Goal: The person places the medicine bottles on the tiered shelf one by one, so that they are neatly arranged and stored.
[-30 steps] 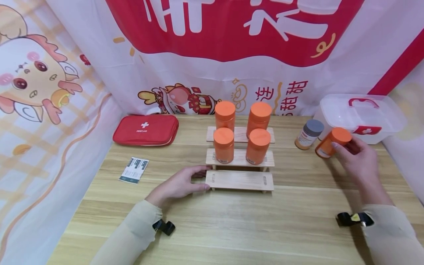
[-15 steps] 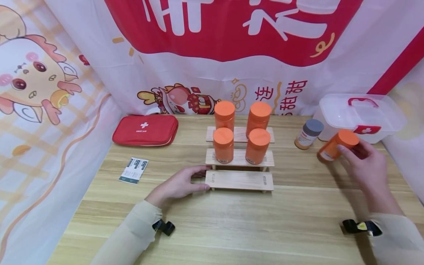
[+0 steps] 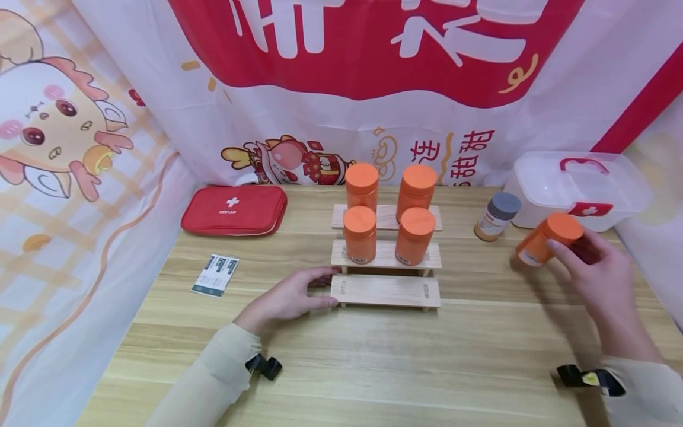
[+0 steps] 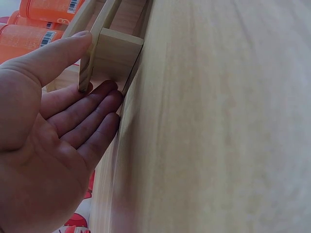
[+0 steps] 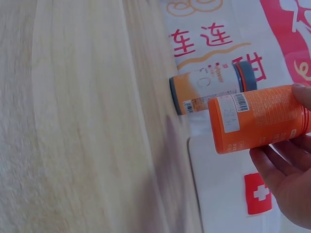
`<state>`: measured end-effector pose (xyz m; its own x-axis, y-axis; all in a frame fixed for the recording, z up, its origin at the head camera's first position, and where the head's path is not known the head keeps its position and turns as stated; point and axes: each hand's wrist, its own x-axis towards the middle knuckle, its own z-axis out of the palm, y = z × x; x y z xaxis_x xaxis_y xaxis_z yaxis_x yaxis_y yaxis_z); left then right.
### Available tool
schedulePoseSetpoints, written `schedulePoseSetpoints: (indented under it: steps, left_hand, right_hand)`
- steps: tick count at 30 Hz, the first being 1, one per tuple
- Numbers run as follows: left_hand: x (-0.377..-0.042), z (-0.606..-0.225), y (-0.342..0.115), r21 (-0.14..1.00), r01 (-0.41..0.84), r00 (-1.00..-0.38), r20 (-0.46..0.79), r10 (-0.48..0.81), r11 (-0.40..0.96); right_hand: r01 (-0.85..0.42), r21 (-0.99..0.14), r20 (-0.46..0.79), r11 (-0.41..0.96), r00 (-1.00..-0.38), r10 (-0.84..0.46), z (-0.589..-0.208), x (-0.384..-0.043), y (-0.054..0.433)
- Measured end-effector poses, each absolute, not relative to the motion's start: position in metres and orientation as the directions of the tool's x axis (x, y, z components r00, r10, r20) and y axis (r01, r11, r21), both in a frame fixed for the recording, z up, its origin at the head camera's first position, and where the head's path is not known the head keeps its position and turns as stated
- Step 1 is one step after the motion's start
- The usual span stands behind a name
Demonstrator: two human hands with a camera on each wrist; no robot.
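My right hand point(image 3: 605, 267) grips an orange bottle point(image 3: 541, 244) with an orange cap, tilted and held above the table in front of the first-aid box. In the right wrist view, the bottle's barcode label point(image 5: 233, 111) faces the camera. Beside it stands a grey-capped bottle point(image 3: 496, 217). At the stepped wooden rack point(image 3: 385, 290), my left hand point(image 3: 290, 295) holds the left end of the lowest step, thumb at the front corner and index finger at the rear one. Orange bottles stand in pairs on the middle step point(image 3: 385, 258) and the top step point(image 3: 386, 219).
A clear first-aid box point(image 3: 581, 184) with a red handle stands at the back right. To the left lie a red first-aid pouch point(image 3: 235, 210) and a blister pack point(image 3: 216, 274). A printed cloth point(image 3: 331, 112) hangs behind the wooden table point(image 3: 373, 367).
My right hand has carried the orange bottle rightward and a little nearer to me, away from the grey-capped bottle. My left hand and the rack have stayed in place.
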<state>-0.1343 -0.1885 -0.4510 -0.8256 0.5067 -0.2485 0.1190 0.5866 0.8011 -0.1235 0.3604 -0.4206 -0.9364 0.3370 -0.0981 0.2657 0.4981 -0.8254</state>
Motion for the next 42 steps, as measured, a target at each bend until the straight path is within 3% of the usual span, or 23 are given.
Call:
schedulePoseSetpoints:
  steps: [12,42]
  left_hand:
    - [-0.133,-0.452,-0.189,0.796,0.113,-0.827,-0.256,0.500,0.594]
    - [-0.134,-0.450,-0.189,0.787,0.126,-0.832,-0.247,0.496,0.604]
  right_hand:
    - [0.116,-0.804,0.066,0.583,-0.958,0.280,-0.414,-0.102,0.338]
    - [-0.347,-0.811,0.387,0.472,-0.922,-0.012,-0.396,-0.085,0.264]
